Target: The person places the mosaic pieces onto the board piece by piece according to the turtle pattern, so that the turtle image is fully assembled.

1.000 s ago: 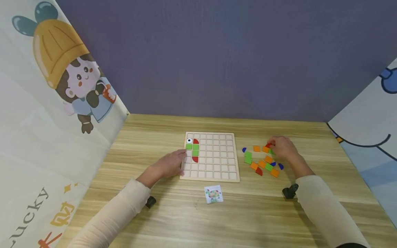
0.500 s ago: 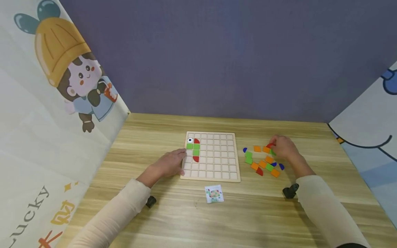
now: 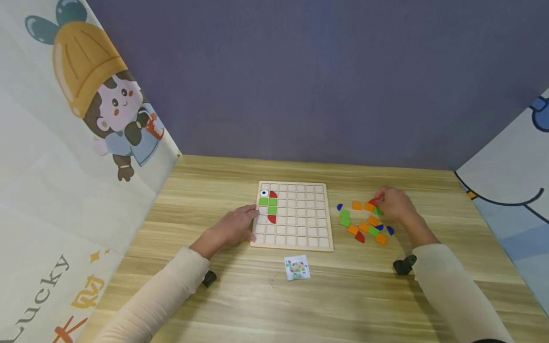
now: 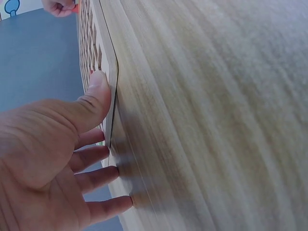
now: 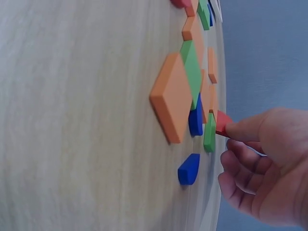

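My left hand (image 3: 233, 225) rests at the left side of a wooden grid board (image 3: 302, 228). In the left wrist view its thumb lies on the board's rim, with the other fingers extended along the edge. On the board's left columns sit a white eye tile (image 3: 264, 193), several green square tiles (image 3: 272, 210), a red quarter-circle (image 3: 273, 194) and a lower red quarter-circle (image 3: 272, 219). My right hand (image 3: 395, 202) pinches another red quarter-circle tile (image 5: 222, 121) between thumb and fingers, at the far side of the loose pieces, beside a green tile (image 5: 210, 133).
Loose orange squares (image 3: 381, 239), green squares (image 3: 345, 221), blue half-round pieces (image 3: 390, 230) and a red quarter-circle (image 3: 360, 237) lie right of the board. A printed pattern card (image 3: 297, 267) lies in front of it. A dark wall panel (image 3: 317, 95) stands behind the table.
The pinched red tile shows more clearly at the fingertips and looks tilted up a little. My left hand keeps its place at the board; the head view has shifted slightly.
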Tool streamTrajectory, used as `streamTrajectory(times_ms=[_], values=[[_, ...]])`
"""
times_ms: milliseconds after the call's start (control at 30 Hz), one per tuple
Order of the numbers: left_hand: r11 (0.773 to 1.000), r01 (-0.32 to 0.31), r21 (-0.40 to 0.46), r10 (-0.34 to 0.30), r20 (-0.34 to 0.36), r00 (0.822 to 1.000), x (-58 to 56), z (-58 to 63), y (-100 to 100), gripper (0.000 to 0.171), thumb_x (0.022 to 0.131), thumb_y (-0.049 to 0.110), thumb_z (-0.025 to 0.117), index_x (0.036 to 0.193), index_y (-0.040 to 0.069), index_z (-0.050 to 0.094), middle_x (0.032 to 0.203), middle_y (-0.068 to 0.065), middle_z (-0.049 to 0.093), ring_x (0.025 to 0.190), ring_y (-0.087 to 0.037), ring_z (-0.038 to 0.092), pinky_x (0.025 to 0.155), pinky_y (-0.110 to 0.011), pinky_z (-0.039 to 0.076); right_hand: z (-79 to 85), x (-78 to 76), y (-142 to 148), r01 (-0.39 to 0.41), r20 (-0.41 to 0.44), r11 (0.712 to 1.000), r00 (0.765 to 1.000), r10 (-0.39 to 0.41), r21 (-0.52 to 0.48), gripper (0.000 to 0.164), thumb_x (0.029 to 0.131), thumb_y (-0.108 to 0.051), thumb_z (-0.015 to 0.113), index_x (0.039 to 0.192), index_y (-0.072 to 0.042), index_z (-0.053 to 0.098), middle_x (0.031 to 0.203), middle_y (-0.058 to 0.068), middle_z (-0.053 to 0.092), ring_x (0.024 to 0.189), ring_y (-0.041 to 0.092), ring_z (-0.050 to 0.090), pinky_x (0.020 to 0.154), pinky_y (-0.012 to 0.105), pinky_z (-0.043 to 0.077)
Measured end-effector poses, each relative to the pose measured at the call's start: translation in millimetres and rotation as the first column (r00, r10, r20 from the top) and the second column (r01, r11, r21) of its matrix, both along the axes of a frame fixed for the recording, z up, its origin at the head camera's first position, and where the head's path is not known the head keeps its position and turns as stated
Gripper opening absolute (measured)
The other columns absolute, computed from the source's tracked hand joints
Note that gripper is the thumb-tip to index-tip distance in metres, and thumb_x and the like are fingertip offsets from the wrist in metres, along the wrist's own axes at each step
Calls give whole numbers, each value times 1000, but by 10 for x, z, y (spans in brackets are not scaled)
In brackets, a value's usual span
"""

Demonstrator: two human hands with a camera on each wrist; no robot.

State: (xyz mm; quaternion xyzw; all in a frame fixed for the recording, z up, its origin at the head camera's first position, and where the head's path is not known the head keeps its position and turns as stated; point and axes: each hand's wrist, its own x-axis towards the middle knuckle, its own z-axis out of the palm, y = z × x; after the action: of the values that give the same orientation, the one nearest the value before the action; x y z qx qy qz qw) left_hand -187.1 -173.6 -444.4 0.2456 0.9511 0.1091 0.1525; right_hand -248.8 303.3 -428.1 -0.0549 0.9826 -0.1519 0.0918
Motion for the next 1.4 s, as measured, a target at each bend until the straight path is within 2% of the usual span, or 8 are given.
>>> streamTrajectory(times_ms=[133,333,567,733,967,1100,1300,1400], values=[[1000,9,8,-9,6,1000,2,5,-13,83,88,38,77,152,-1,42,163,-21,34,151,-37,35,120,-53,37,20,8,-27,-6,-23,999,1000,5,-32,25,102,-15,52,116,2,64,98,18,70,75,26,59,71,42,51],[1000,3,-3,-3,13,1000,17,12,-20,82,89,38,76,153,0,41,164,-20,34,152,-37,33,122,-51,35,53,5,-155,-15,-42,993,999,10,-121,34,105,-17,47,127,3,64,76,11,68,51,15,38,54,28,36],[1000,0,-3,0,23,1000,20,29,14,81,90,35,75,153,-2,40,164,-22,32,152,-38,32,125,-49,30,95,-5,-367,-16,-53,983,999,6,-185,29,105,-17,53,123,1,65,108,22,72,66,17,54,59,27,46],[1000,-16,-14,17,30,999,6,26,48,81,90,34,75,154,-2,39,164,-22,31,153,-38,31,126,-48,29,104,-61,-512,-9,-27,969,1000,3,-245,29,106,-18,52,125,0,64,111,21,70,69,21,54,59,29,46],[999,-39,-16,39,44,998,-17,18,79,82,90,34,75,154,-1,39,164,-23,31,153,-39,31,126,-50,29,76,-165,-747,-71,-53,958,997,59,-278,28,105,-19,54,124,-3,67,114,18,69,94,29,63,75,34,53],[999,-52,-14,53,49,997,-28,16,99,82,90,34,75,155,0,38,165,-22,31,153,-39,31,126,-50,29,60,-223,-905,-115,-56,949,993,104,-293,28,105,-20,54,123,-4,68,112,16,70,92,28,63,77,35,52],[998,-65,-19,66,59,996,-40,22,131,82,91,34,74,156,0,37,165,-21,30,154,-38,29,126,-50,29,55,-279,-1166,-179,-59,930,984,169,-320,25,104,-19,55,120,-6,68,110,14,71,72,21,56,65,30,48],[998,-69,-14,69,60,996,-52,20,150,82,91,34,74,156,0,37,165,-21,30,154,-38,29,126,-50,29,42,-302,-1291,-206,-52,923,978,200,-326,22,104,-19,56,118,-8,69,109,12,70,75,20,57,64,28,47]])
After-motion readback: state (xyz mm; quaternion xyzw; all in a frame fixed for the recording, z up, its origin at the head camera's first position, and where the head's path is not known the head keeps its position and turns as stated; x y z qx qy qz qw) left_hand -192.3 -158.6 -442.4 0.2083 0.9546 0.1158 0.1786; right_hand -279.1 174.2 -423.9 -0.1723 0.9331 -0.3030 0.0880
